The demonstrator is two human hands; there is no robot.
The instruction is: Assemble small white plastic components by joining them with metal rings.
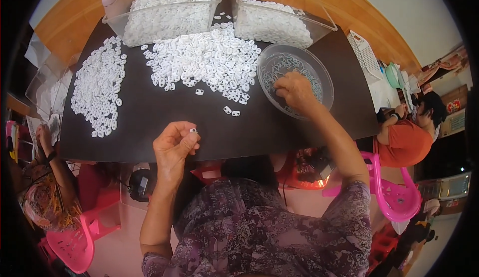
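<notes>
Near the table's front edge, my left hand (174, 144) pinches a small white oval plastic piece (193, 131) between thumb and fingers. My right hand (295, 90) reaches into a round clear bowl (327, 80), its fingers bent together among many small thin grey metal pieces (279, 66) that look like screws. Whatever is between those fingertips is hidden. Between and beyond my hands spreads a large heap of loose white plastic pieces (204, 60), each with holes. A few stray pieces (232, 111) lie on the near side of the heap.
Two clear bins, left (169, 15) and right (272, 22), hold more white pieces at the table's back. A second pile (99, 87) covers the dark table's (149, 112) left side. People sit at left (50, 192) and right (406, 137), near pink chairs (396, 197).
</notes>
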